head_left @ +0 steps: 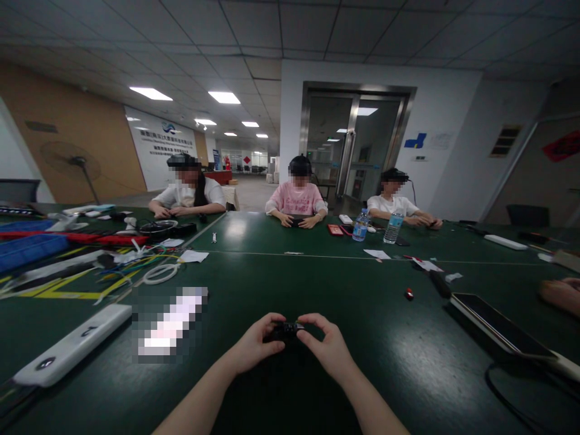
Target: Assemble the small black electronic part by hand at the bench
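Just above the near part of the dark green table (290, 284), a small black object (286, 330) sits between my two hands. Its kind is too small and dark to make out. My left hand (257, 343) pinches its left end between thumb and fingers. At the other end, the thumb and fingertips of my right hand (327, 344) close on it, by a lighter patch. Parts of the object are covered by my fingertips.
A white power strip (77, 344) and a blurred-out bright rectangle (174, 323) lie left. Cables (162, 273) and a blue tray (31, 252) are beyond. Right are a dark-screened device (498, 325), a red item (409, 293) and another person's hand (562, 296). Bottles (393, 228) and several people are across.
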A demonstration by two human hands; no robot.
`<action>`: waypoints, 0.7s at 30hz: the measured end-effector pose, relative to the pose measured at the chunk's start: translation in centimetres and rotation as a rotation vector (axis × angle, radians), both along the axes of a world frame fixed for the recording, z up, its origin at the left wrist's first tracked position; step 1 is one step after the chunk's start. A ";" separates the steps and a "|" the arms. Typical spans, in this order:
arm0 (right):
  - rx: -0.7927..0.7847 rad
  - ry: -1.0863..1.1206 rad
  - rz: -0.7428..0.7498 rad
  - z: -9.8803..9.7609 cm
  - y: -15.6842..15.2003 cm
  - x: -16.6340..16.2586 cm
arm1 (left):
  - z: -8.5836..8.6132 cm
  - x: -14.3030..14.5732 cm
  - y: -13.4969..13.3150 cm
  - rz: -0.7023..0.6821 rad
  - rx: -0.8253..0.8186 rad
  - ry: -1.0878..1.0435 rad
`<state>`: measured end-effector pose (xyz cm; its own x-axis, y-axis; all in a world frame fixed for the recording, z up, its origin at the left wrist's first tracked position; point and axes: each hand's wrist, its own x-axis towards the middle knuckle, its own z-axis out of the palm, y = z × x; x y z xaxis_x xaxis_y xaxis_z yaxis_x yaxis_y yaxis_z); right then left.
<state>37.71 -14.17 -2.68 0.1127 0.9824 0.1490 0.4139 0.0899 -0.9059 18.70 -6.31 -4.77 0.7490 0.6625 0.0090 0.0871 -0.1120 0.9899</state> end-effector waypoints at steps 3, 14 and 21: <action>0.002 -0.003 0.039 -0.2 0.0 -0.6 | -0.2 0.1 0.0 -0.008 0.009 -0.001; -0.028 -0.201 0.101 -0.9 0.5 -0.9 | -0.5 0.3 -0.1 0.011 0.041 0.045; -0.053 -0.310 0.128 -0.4 0.2 -0.9 | -0.7 0.4 0.0 -0.015 0.064 0.056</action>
